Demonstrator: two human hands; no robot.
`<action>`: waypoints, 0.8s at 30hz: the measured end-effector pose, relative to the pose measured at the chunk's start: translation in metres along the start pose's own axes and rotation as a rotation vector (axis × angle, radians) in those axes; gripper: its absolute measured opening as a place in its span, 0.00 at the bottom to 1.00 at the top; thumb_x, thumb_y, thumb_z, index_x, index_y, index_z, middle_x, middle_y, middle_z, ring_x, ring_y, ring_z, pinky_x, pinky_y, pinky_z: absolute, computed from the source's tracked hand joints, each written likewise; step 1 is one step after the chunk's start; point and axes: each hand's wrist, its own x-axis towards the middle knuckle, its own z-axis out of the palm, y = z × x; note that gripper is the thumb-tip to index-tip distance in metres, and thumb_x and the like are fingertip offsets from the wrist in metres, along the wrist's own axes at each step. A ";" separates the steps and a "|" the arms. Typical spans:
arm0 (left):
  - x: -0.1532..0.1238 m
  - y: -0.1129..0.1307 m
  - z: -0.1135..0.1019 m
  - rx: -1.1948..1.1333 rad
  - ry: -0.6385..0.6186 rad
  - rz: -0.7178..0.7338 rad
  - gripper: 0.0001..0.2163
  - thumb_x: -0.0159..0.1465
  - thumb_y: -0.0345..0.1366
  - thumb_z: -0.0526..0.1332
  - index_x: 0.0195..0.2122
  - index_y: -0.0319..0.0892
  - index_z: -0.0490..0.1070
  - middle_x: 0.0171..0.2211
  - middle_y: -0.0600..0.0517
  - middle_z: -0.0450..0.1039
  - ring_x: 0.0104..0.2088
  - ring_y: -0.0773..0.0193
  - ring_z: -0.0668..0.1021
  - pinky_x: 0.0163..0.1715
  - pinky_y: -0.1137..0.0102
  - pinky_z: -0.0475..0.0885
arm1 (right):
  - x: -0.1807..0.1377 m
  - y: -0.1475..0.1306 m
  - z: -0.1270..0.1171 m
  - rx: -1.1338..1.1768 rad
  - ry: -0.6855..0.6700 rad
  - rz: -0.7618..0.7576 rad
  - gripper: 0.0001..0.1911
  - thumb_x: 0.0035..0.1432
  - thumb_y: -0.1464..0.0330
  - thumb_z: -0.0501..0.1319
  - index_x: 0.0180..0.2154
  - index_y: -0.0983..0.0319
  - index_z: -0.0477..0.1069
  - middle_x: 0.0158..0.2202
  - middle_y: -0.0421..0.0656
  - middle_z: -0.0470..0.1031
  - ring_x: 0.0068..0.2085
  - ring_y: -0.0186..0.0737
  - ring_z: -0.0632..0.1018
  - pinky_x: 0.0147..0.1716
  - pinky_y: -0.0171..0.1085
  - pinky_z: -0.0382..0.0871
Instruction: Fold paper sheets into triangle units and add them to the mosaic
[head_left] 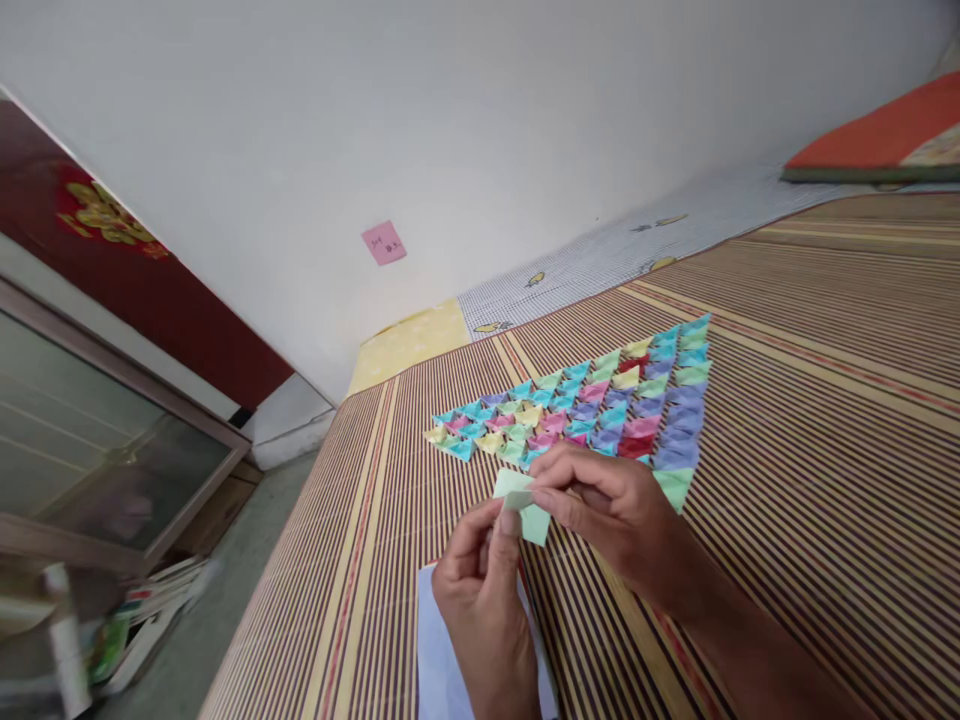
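Between my two hands is a small light green paper [535, 524], partly folded over. My left hand [487, 570] pinches its lower left side between thumb and fingers. The fingers of my right hand [600, 500] are closed on its upper right edge. Just beyond my hands, folded paper pieces [592, 392] in blue, green, pink, yellow, purple and red lie in rows that form a triangle. My right hand hides part of the near rows. Under my left wrist lies a pale blue sheet or pad [439, 650], mostly covered by the hand.
A striped bamboo-like mat [810, 480] covers the bed, whose left edge drops to a grey floor [247, 560]. A pink note [384, 243] is stuck on the white wall. An orange folded quilt [877, 130] lies at the far right. A glass-paned cabinet [90, 430] stands left.
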 end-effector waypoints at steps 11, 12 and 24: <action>-0.010 0.002 0.012 -0.021 0.133 0.062 0.13 0.58 0.45 0.72 0.31 0.41 0.75 0.25 0.53 0.77 0.26 0.66 0.79 0.28 0.75 0.75 | -0.003 0.000 0.010 -0.065 0.088 0.014 0.08 0.63 0.70 0.62 0.30 0.60 0.71 0.33 0.39 0.76 0.37 0.37 0.77 0.39 0.37 0.70; -0.010 0.002 0.012 -0.024 0.140 0.068 0.13 0.58 0.45 0.72 0.31 0.41 0.74 0.25 0.53 0.78 0.26 0.66 0.79 0.28 0.75 0.75 | -0.003 -0.001 0.010 -0.079 0.096 0.010 0.08 0.63 0.70 0.62 0.29 0.60 0.71 0.33 0.39 0.76 0.36 0.37 0.77 0.39 0.37 0.70; -0.012 0.004 0.014 -0.084 0.133 -0.039 0.17 0.58 0.44 0.73 0.42 0.41 0.72 0.26 0.54 0.78 0.26 0.65 0.79 0.27 0.74 0.73 | -0.003 -0.004 0.013 -0.184 0.133 0.019 0.08 0.61 0.70 0.60 0.28 0.60 0.68 0.30 0.40 0.75 0.33 0.39 0.77 0.35 0.37 0.69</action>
